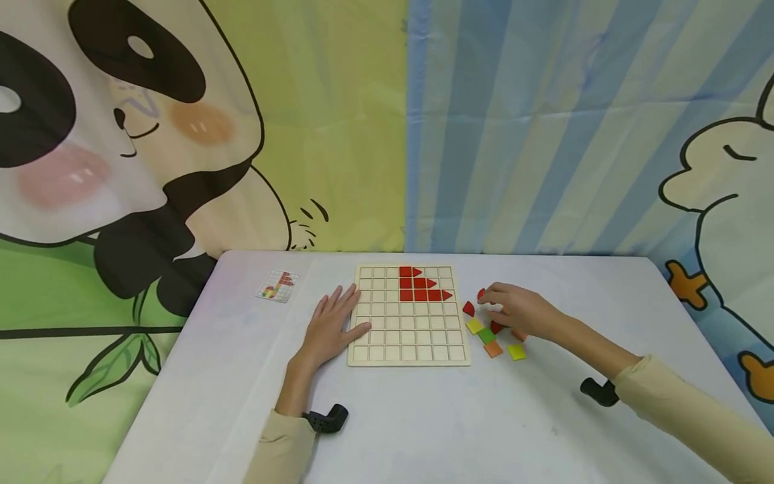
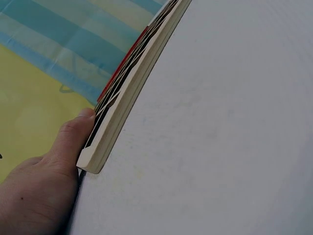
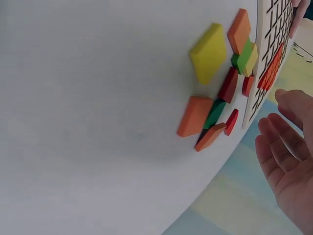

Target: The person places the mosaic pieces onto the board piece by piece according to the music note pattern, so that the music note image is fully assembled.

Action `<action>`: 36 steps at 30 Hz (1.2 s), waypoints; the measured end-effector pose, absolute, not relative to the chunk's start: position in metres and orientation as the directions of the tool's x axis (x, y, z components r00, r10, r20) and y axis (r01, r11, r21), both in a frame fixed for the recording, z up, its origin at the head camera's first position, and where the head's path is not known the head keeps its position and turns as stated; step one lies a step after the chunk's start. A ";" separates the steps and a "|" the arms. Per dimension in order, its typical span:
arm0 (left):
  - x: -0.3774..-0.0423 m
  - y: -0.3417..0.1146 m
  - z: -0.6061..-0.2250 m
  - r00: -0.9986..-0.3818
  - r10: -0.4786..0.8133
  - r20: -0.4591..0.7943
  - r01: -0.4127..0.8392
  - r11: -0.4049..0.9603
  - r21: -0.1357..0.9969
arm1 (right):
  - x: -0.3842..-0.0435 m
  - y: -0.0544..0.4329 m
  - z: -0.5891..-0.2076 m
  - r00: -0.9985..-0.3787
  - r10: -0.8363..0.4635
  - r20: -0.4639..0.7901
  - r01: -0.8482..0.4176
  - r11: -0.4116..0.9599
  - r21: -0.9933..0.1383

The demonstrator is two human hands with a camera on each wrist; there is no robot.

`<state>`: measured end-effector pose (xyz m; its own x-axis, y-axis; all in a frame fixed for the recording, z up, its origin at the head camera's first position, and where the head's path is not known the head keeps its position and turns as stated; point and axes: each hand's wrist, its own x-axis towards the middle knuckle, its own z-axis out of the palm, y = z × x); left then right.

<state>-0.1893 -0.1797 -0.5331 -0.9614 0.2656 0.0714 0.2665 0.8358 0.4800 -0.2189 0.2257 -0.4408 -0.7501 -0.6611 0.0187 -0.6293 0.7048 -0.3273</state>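
A pale grid board (image 1: 408, 336) lies on the white table, with red squares and red quarter-round or pointed pieces (image 1: 421, 284) set in three rows in its upper part. My left hand (image 1: 329, 327) rests at the board's left edge, fingers spread and thumb over the rim; the left wrist view shows the thumb (image 2: 73, 137) against the board's corner. To the right of the board, my right hand (image 1: 523, 309) hovers above loose pieces, its fingers loosely bent and nothing seen between them. Closest to its fingertips is a red piece (image 1: 481, 294); another red piece (image 1: 468, 308) lies beside the board.
Below the right hand lie loose yellow (image 1: 517, 352), green (image 1: 486, 335) and orange (image 1: 493, 349) pieces, some overlapping in the right wrist view. A small pattern card (image 1: 278, 286) lies left of the board. Printed curtains (image 1: 338, 134) stand behind the table.
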 end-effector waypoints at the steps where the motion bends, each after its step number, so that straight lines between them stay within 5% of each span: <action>1: -0.189 -0.180 -0.533 -0.961 0.266 0.071 0.267 0.835 0.481 | -0.215 0.229 -0.441 -0.754 -0.656 0.019 -0.624 0.708 -0.331; 21: -0.189 -0.181 -0.534 -0.963 0.265 0.056 0.258 0.832 0.491 | -0.179 0.282 -0.448 -0.848 -0.529 0.027 -0.511 0.804 -0.304; 36: -0.190 -0.182 -0.536 -0.963 0.265 0.055 0.258 0.837 0.482 | -0.199 0.276 -0.452 -0.823 -0.568 0.025 -0.550 0.785 -0.283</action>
